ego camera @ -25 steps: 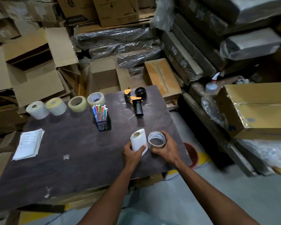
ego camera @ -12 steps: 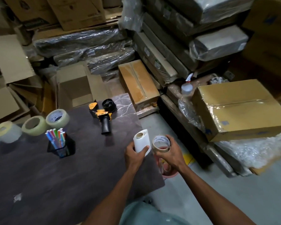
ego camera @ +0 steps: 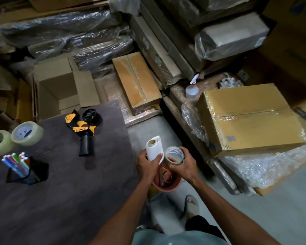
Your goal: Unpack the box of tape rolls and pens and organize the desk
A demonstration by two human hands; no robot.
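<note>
Head view | left hand (ego camera: 147, 165) grasping white roll (ego camera: 154, 149), right hand (ego camera: 183, 165) grasping tape roll (ego camera: 174, 155) | both held off the worktop (ego camera: 60, 191) edge, over a red tub (ego camera: 166, 184) | worktop lies to the left, left hand nearer, white roll's axis roughly upright

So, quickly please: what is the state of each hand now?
Left hand: closed around the white roll.
Right hand: closed around the brown tape roll.
</note>
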